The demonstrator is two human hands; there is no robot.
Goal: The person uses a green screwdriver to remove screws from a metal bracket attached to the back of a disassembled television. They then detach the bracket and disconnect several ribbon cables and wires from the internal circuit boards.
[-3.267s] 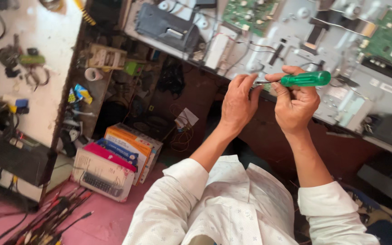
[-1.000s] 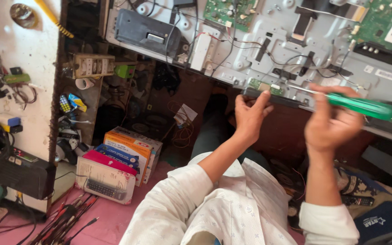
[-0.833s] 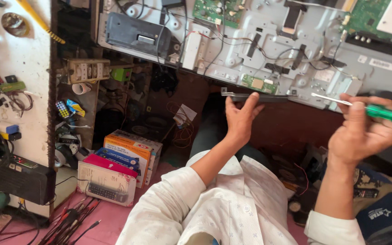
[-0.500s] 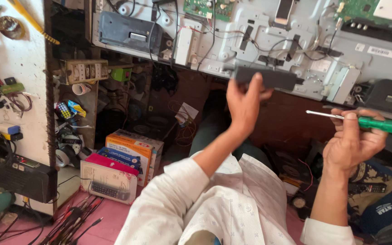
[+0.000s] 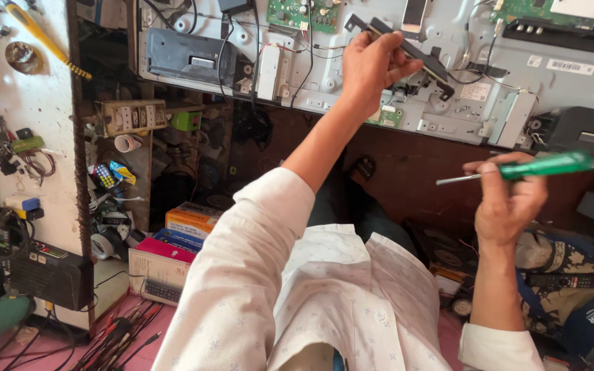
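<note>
Gripping a long black bracket (image 5: 407, 48), the left hand (image 5: 372, 65) was closed around its near end, raised over the opened television chassis (image 5: 448, 103); the bracket's long axis ran down to the right, its far end close above the metal panel; the right hand (image 5: 510, 203) clasped a green-handled screwdriver (image 5: 517, 168), held well apart below, shaft pointing left, open room between.

Stacked orange, blue and pink boxes (image 5: 177, 237); white barcode label (image 5: 566, 66) on chassis.

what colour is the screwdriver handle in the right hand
Green, a translucent-looking handle gripped by the right hand; seen in the head view.
</note>
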